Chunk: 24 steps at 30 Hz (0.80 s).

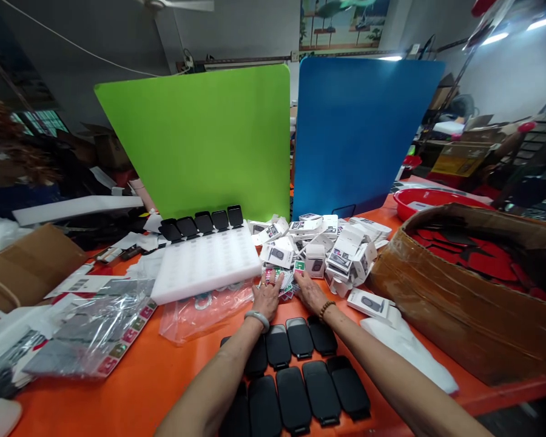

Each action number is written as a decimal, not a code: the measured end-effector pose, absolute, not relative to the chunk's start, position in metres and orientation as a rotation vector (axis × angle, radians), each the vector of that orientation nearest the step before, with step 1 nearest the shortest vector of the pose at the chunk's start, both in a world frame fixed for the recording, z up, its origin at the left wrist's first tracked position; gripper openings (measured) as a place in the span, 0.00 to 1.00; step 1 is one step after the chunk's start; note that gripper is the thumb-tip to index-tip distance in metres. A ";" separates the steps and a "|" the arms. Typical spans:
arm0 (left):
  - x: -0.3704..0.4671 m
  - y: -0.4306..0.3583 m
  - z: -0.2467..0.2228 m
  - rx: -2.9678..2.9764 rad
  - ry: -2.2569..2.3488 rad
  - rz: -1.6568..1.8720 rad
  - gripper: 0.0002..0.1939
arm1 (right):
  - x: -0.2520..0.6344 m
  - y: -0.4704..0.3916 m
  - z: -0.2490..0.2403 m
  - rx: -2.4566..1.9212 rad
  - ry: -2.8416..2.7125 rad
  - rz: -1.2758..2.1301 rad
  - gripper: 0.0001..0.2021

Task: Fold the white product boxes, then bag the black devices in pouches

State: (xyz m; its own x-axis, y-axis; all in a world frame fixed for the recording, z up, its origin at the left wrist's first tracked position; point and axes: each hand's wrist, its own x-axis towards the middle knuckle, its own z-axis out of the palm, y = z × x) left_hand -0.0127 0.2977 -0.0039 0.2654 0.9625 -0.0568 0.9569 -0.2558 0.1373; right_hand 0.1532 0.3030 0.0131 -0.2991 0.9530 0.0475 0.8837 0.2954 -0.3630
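My left hand (266, 298), with a grey bangle at the wrist, rests its stretched fingers on the near left edge of a pile of small printed cards (287, 285) with green and red labels. From the other side, my right hand (311, 295), wearing a beaded bracelet, touches the same cards with its fingers extended. Neither hand visibly grips anything. Just beyond the fingertips lies a heap of small white printed boxes (316, 265). Two rows of black flat rounded pads (293, 397) lie on the orange table below my hands, partly hidden by my left forearm.
A white foam tray (209, 261) stands left of the cards, with several black pads (204, 223) behind it. Clear plastic bags (95, 328) lie left. A large cardboard box (437, 303) of red pieces stands right. Green (200, 139) and blue panels (359, 133) rise behind.
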 end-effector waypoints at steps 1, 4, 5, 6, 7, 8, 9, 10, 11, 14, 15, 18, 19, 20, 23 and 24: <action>-0.012 0.299 -0.002 2.371 1.824 0.048 0.33 | 0.153 0.305 0.013 -1.686 -2.308 0.395 0.15; -0.009 0.299 0.005 2.348 1.831 0.033 0.34 | 0.154 0.304 0.015 -1.677 -2.314 0.403 0.18; -0.009 0.297 0.008 2.339 1.836 0.033 0.37 | 0.156 0.302 0.017 -1.668 -2.318 0.406 0.18; -0.008 0.295 0.011 2.329 1.842 0.037 0.41 | 0.158 0.299 0.019 -1.658 -2.319 0.409 0.19; -0.008 0.293 0.014 2.320 1.850 0.044 0.46 | 0.160 0.295 0.021 -1.647 -2.317 0.412 0.18; -0.008 0.291 0.017 2.311 1.858 0.053 0.50 | 0.163 0.291 0.024 -1.634 -2.310 0.415 0.17; -0.008 0.288 0.020 2.303 1.865 0.063 0.54 | 0.166 0.286 0.027 -1.621 -2.298 0.417 0.16; -0.008 0.285 0.023 2.295 1.871 0.074 0.56 | 0.170 0.281 0.030 -1.608 -2.281 0.417 0.15; -0.009 0.281 0.026 2.289 1.876 0.086 0.57 | 0.175 0.275 0.033 -1.596 -2.260 0.416 0.14; -0.013 0.266 0.037 2.268 1.887 0.135 0.53 | 0.191 0.248 0.039 -1.579 -2.180 0.406 0.11; -0.015 0.260 0.041 2.261 1.892 0.164 0.49 | 0.198 0.235 0.040 -1.586 -2.154 0.398 0.09; -0.024 0.234 0.053 2.231 1.888 0.276 0.37 | 0.218 0.193 0.041 -1.579 -2.047 0.405 0.05; -0.027 0.224 0.057 2.163 1.867 0.412 0.33 | 0.225 0.178 0.040 -1.566 -1.998 0.420 0.06; -0.029 0.213 0.060 2.095 1.837 0.539 0.30 | 0.233 0.166 0.039 -1.556 -1.941 0.434 0.08; -0.032 0.177 0.066 1.871 1.786 0.795 0.29 | 0.263 0.138 0.033 -1.602 -1.742 0.390 0.11; -0.031 0.164 0.066 1.821 1.766 0.816 0.29 | 0.274 0.132 0.030 -1.640 -1.680 0.338 0.12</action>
